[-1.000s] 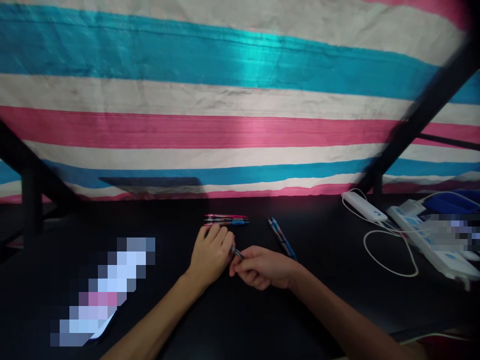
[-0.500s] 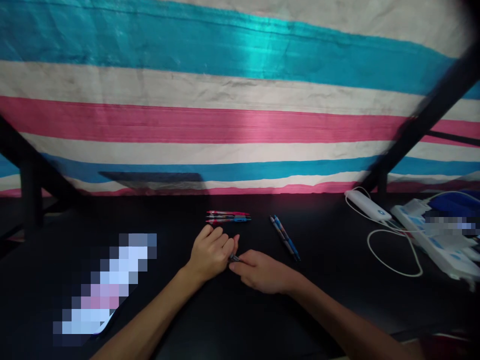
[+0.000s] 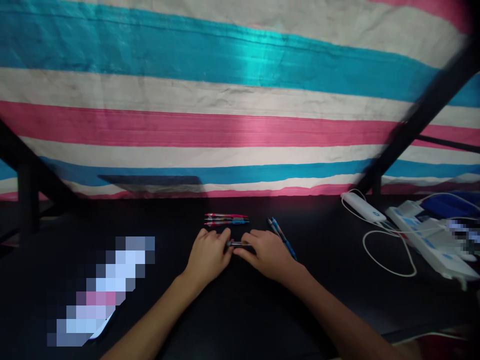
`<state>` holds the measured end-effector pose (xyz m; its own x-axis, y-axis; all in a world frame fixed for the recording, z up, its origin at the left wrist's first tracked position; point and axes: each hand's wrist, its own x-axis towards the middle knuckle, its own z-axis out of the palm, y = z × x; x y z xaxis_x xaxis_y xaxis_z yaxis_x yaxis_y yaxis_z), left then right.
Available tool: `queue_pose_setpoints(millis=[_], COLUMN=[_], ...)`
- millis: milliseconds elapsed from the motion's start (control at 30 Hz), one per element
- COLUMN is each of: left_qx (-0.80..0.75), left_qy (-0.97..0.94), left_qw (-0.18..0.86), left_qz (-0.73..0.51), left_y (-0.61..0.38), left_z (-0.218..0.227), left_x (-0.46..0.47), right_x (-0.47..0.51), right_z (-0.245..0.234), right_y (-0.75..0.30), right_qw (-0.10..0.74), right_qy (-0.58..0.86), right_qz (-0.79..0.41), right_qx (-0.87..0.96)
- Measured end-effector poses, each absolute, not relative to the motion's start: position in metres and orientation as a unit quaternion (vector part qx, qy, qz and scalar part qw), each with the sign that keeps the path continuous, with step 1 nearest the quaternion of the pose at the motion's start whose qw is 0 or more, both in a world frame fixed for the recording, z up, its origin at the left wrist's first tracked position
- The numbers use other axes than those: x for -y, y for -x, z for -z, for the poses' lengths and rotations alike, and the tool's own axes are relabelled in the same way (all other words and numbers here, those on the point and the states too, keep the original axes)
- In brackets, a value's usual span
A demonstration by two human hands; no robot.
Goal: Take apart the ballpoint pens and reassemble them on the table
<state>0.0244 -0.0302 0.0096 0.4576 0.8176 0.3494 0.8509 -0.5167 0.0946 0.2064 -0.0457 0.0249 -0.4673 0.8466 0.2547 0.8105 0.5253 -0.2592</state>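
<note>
A slim pen [image 3: 239, 244] lies level between my two hands, its middle showing in the gap. My left hand [image 3: 209, 257] pinches its left end. On the other end, the fingers of my right hand [image 3: 270, 254] are closed, knuckles up. Both ends of the pen are hidden by fingers. Just beyond my left hand, several pens [image 3: 225, 220] with red and blue parts lie side by side on the black table [image 3: 225, 320]. Two blue and dark pens [image 3: 284, 237] rest slantwise behind my right hand, which partly covers them.
A lit phone [image 3: 101, 325], its screen blurred out, lies at the left. To the right are a white power bank [image 3: 363, 207], a looped white cable [image 3: 390, 274] and a power strip [image 3: 431, 245] with plugs. A striped sheet [image 3: 240, 132] hangs behind the table.
My right hand has come up and turned palm down, and the pen now lies level with more of it showing. My left hand has shifted slightly. The view has tilted a little.
</note>
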Motion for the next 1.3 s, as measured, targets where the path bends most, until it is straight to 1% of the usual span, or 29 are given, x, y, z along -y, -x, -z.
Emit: queue_pose_setpoints(millis=[100, 200, 367, 433, 600, 667, 800, 867, 1000, 1167, 1300], left_qx=[0.47, 0.446, 0.421, 0.431, 0.445, 0.443, 0.424, 0.416, 0.407, 0.406, 0.41], left_qy=[0.842, 0.82, 0.76, 0.733, 0.666, 0.621, 0.548, 0.53, 0.516, 0.514, 0.515], left_qw=[-0.044, -0.127, -0.26, -0.295, -0.384, -0.421, -0.476, -0.493, -0.508, -0.51, -0.511], left_qz=[0.26, 0.334, 0.421, 0.435, 0.459, 0.491, 0.542, 0.55, 0.556, 0.557, 0.553], left_y=[-0.012, -0.004, -0.002, -0.003, -0.006, -0.008, -0.01, -0.01, -0.01, -0.012, -0.011], left_z=[-0.013, -0.015, -0.014, -0.013, -0.013, -0.013, -0.011, -0.011, -0.009, -0.01, -0.011], left_x=[0.022, 0.016, 0.012, 0.011, 0.011, 0.01, 0.01, 0.009, 0.008, 0.01, 0.01], right_x=[0.036, 0.026, 0.019, 0.019, 0.02, 0.019, 0.017, 0.018, 0.019, 0.017, 0.019], right_z=[-0.027, -0.025, -0.023, -0.024, -0.025, -0.022, -0.018, -0.019, -0.023, -0.021, -0.022], right_y=[-0.217, -0.227, -0.234, -0.235, -0.232, -0.231, -0.231, -0.231, -0.231, -0.23, -0.232], right_qw=[0.25, 0.309, 0.37, 0.398, 0.483, 0.489, 0.445, 0.438, 0.476, 0.435, 0.481], right_qy=[0.458, 0.467, 0.469, 0.456, 0.432, 0.433, 0.474, 0.472, 0.439, 0.475, 0.434], right_qz=[-0.127, -0.193, -0.365, -0.386, -0.376, -0.404, -0.453, -0.459, -0.485, -0.527, -0.534], right_qx=[0.844, 0.805, 0.714, 0.696, 0.662, 0.64, 0.611, 0.611, 0.588, 0.555, 0.544])
